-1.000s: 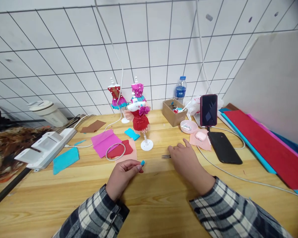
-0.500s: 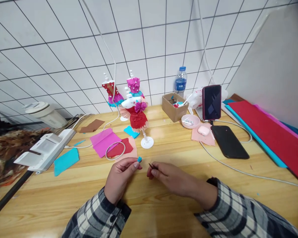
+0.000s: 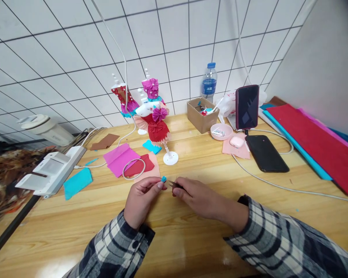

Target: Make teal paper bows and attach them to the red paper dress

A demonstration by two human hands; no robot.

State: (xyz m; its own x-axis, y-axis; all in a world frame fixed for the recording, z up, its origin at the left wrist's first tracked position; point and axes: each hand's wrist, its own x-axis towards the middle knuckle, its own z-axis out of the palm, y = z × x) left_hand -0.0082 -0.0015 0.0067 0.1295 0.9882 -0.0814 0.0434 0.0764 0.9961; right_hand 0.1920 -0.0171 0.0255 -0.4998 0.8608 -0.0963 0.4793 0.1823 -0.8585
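Note:
My left hand (image 3: 144, 199) pinches a small folded piece of turquoise crepe paper (image 3: 163, 179) between thumb and fingertips, just in front of the dress forms. Its upper end sticks out above the thumb. Close by on the right, my right hand (image 3: 197, 197) is closed on a small pair of pointed snips (image 3: 174, 184). Their tips point left at the turquoise piece, with a slight gap between; the handles are hidden in the hand. Behind both hands stands a miniature dress form (image 3: 159, 129) on a white round base, dressed in red paper with a magenta flower.
Two more dressed forms (image 3: 124, 98) stand against the tiled wall. Magenta paper (image 3: 120, 158), red paper and a white ring (image 3: 127, 178) lie left. A cardboard box (image 3: 201, 119), pink bowl (image 3: 222, 135), bottle (image 3: 209, 83) and phones (image 3: 266, 152) are right. A power strip (image 3: 58, 170) sits far left.
My right hand has picked up the snips from the table and brought them left, close to the turquoise paper. My left hand keeps its pinch. The camera view has shifted slightly.

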